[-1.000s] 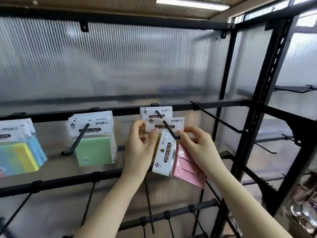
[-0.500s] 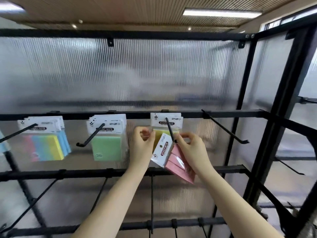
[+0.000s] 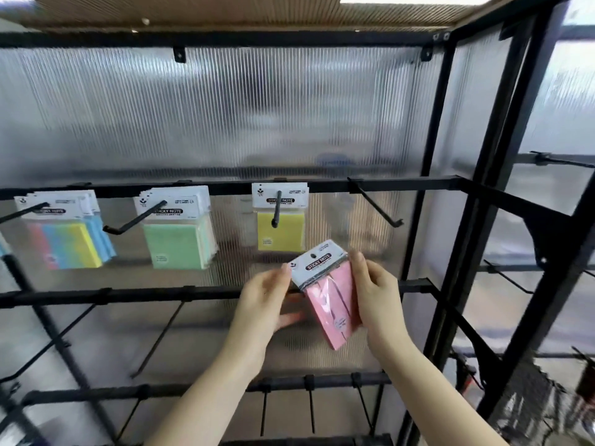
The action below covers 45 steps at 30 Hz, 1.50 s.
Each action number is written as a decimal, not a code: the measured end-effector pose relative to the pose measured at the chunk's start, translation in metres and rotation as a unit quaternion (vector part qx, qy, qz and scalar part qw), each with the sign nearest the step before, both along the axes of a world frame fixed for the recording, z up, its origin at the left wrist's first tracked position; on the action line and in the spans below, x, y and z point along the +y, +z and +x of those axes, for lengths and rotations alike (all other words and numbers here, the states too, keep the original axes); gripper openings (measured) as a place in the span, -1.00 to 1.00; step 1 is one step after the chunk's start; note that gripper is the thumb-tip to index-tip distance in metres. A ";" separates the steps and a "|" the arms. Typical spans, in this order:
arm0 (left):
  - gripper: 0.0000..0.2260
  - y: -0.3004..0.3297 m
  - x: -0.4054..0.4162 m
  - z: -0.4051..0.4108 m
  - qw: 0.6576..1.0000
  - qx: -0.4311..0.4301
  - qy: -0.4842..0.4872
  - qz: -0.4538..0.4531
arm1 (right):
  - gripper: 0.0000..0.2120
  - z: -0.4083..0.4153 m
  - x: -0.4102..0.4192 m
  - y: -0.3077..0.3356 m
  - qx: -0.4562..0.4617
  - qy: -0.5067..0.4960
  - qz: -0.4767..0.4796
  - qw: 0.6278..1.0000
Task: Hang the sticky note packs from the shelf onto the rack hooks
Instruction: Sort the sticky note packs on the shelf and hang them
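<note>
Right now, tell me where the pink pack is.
The pink pack sits centre-right in the head view, tilted between both hands, just below the hanging yellow pack.

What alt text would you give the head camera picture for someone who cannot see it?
Two bare hands, left hand and right hand, hold a tilted pink sticky note pack below a black rack hook where a yellow pack hangs. Green and multicoloured packs hang further left.
</note>
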<state>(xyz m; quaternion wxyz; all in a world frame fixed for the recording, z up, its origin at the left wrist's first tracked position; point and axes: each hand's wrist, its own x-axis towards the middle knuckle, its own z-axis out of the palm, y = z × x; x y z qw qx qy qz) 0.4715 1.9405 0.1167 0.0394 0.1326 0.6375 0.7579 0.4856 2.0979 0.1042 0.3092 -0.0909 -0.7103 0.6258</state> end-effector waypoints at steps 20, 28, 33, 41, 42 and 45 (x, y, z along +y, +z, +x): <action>-0.86 0.029 0.080 0.063 0.958 0.232 0.158 0.067 | -0.79 0.089 0.022 0.019 0.110 0.073 0.139 0.981; -0.78 0.059 0.092 0.069 0.936 0.314 0.156 -0.031 | -0.72 0.078 0.029 0.062 0.193 0.060 0.028 0.979; -0.77 0.063 0.103 0.054 0.943 0.284 0.169 -0.042 | -0.69 0.059 0.040 0.069 0.168 0.024 0.025 0.985; -0.72 0.058 0.106 0.042 0.946 0.271 0.174 -0.028 | -0.69 0.042 0.046 0.068 0.154 0.020 0.060 0.986; -0.73 0.056 0.107 0.038 0.948 0.267 0.173 -0.029 | -0.69 0.039 0.047 0.066 0.147 0.020 0.064 0.987; -0.82 0.049 0.108 0.027 0.950 0.256 0.175 -0.035 | -0.75 0.029 0.051 0.060 0.121 0.024 0.066 0.990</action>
